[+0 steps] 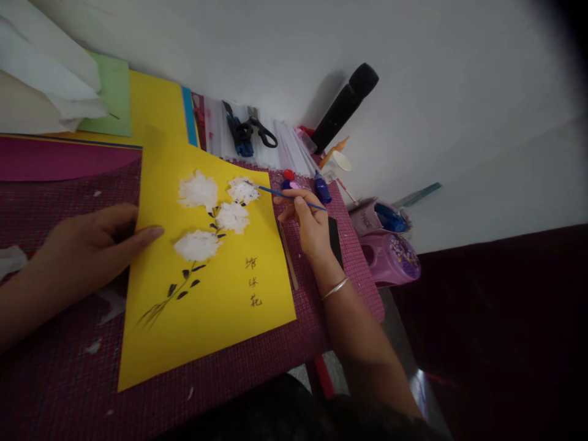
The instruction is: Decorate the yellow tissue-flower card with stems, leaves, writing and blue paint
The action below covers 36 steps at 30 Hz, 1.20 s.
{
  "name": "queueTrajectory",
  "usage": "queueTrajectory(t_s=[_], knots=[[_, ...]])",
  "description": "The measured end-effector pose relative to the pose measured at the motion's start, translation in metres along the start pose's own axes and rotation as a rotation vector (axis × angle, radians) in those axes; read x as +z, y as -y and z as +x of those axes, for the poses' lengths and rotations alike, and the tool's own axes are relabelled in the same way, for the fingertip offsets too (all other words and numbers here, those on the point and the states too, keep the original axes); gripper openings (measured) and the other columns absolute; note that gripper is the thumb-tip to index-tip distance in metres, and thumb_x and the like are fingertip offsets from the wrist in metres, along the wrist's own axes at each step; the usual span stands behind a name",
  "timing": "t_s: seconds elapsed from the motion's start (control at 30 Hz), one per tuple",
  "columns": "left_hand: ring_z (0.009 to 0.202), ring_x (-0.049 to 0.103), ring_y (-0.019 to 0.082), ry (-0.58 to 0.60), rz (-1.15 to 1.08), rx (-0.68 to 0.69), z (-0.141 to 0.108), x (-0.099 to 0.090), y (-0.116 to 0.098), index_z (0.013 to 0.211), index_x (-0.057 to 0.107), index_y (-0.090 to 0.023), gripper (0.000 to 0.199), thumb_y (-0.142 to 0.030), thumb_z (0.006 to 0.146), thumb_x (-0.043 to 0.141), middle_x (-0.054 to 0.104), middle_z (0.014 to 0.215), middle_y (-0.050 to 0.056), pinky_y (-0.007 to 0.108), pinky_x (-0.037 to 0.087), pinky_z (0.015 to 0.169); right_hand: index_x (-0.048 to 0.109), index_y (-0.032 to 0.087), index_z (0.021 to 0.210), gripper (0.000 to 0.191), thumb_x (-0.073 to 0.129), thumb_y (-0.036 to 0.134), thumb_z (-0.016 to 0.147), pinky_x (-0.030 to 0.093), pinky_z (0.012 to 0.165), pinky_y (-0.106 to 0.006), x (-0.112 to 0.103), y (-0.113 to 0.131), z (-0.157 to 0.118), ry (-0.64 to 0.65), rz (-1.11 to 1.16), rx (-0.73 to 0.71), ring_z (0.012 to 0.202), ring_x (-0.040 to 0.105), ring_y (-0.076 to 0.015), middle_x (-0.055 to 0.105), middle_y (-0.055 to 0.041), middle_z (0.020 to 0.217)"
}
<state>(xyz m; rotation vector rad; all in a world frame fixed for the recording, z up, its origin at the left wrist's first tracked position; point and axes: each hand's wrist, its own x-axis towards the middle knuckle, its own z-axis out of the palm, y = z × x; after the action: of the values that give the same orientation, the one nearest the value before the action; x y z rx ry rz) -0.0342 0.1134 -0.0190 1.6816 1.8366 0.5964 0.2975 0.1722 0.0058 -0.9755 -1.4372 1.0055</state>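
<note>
Gripping a blue brush (269, 190), R hand (310, 226) has its tip at the upper-right white flower (243, 190) on the yellow paper (220, 300); can't tell if it's touching. L hand (92, 239) pinches the paper's left edge. Paper's over the checked table (46, 373), w/ a dark blue bottle (322, 187) near its top-right corner & scissors (257, 127) on white strips (291, 144) just behind

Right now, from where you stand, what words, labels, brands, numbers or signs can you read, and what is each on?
"绣球花": handwritten top to bottom on the yellow sheet, right of the lowest white flower.
"PACE", perhaps with a letter before it: on the pale pink container.
Dark blue bottle: any print is too blurred to read.
</note>
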Motion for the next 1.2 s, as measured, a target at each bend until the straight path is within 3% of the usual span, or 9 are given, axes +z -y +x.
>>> queueTrajectory(t_s=[0.27,0.47,0.7,0.87,1.2], knots=[[0.069,0.069,0.020,-0.019,-0.041,0.029,0.001,0.001,-0.001,0.094,0.070,-0.025,0.046,-0.066,0.081,0.053,0.074,0.080,-0.002,0.026,0.049,0.054,0.069,0.027,0.098,0.025,0.058,0.049,0.095,0.056,0.064,-0.029,0.000,0.001,-0.001,0.056,-0.030,-0.010,0.067,0.066,-0.0119,0.075,-0.0004,0.089],[0.059,0.067,0.019,-0.014,-0.021,0.006,0.002,0.002,0.006,0.094,0.069,-0.025,0.047,-0.068,0.082,0.054,0.073,0.075,-0.002,0.026,0.046,0.048,0.069,0.027,0.097,0.024,0.060,0.049,0.093,0.055,0.063,-0.028,0.002,-0.001,0.000,0.041,-0.033,-0.004,0.065,0.065,-0.0108,0.075,0.0001,0.088],[0.067,0.070,0.021,-0.008,-0.049,0.008,0.003,0.004,0.011,0.105,0.071,-0.025,0.050,-0.067,0.083,0.055,0.077,0.087,0.000,0.026,0.050,0.052,0.068,0.027,0.099,0.021,0.059,0.045,0.094,0.053,0.060,-0.026,0.004,-0.003,-0.002,0.056,-0.046,-0.027,0.063,0.064,-0.0094,0.075,0.0003,0.090],[0.064,0.069,0.019,-0.004,-0.049,0.022,0.002,0.002,0.006,0.096,0.070,-0.026,0.045,-0.066,0.083,0.055,0.074,0.079,-0.003,0.026,0.049,0.052,0.069,0.027,0.099,0.018,0.060,0.041,0.094,0.053,0.061,-0.025,0.005,-0.001,-0.002,0.070,-0.023,-0.056,0.064,0.064,-0.0091,0.074,0.0009,0.088],[0.064,0.068,0.019,-0.024,-0.063,0.051,0.002,0.002,0.004,0.095,0.070,-0.027,0.044,-0.066,0.083,0.055,0.074,0.079,-0.004,0.024,0.048,0.050,0.067,0.026,0.099,0.027,0.059,0.051,0.093,0.053,0.062,-0.028,0.006,-0.001,-0.003,0.069,-0.081,-0.023,0.063,0.063,-0.0100,0.073,0.0001,0.088]])
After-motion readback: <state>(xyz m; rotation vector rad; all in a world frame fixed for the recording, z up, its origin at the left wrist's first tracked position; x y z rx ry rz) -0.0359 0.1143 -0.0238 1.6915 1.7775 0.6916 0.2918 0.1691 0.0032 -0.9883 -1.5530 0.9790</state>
